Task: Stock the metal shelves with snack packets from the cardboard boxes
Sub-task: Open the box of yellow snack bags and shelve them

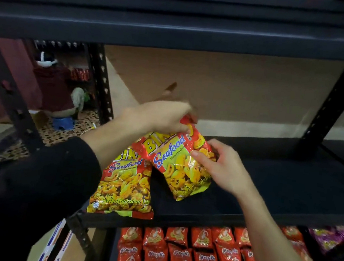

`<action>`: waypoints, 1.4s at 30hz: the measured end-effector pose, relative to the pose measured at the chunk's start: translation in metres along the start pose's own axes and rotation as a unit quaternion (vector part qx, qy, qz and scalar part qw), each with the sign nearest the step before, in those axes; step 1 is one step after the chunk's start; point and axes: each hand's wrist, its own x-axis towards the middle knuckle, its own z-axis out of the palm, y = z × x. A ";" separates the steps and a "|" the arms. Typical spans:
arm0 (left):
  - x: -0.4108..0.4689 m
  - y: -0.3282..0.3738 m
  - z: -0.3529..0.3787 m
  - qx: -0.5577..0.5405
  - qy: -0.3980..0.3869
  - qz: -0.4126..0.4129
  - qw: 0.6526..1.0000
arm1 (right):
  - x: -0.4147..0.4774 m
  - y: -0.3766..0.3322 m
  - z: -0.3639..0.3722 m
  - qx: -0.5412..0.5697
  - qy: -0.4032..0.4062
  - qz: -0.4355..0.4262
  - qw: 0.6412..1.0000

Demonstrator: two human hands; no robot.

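Two red-and-yellow Seafood cracker packets are on the dark metal shelf (286,188). One packet (124,188) lies flat at the shelf's front left corner. The other packet (181,164) is tilted, its lower end on the shelf and overlapping the first one's top. My left hand (164,115) pinches its top edge from above. My right hand (220,165) holds its right side, thumb on the front.
The shelf below holds rows of small red packets (179,253) and purple ones (332,238) at the right. A cardboard box (57,245) stands at lower left. Black uprights (100,82) frame the bay. Another person (52,86) squats far left behind the rack.
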 end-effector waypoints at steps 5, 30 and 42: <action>-0.029 -0.004 0.035 -0.057 0.166 -0.081 0.981 | -0.014 0.024 0.026 0.086 0.095 0.073 0.989; -0.138 -0.010 0.180 -0.035 0.110 -0.309 0.944 | -0.017 0.030 0.084 -0.330 -0.060 0.040 0.941; -0.130 -0.010 0.174 -0.015 0.045 -0.345 0.938 | -0.020 0.029 0.076 -0.379 -0.112 0.057 0.917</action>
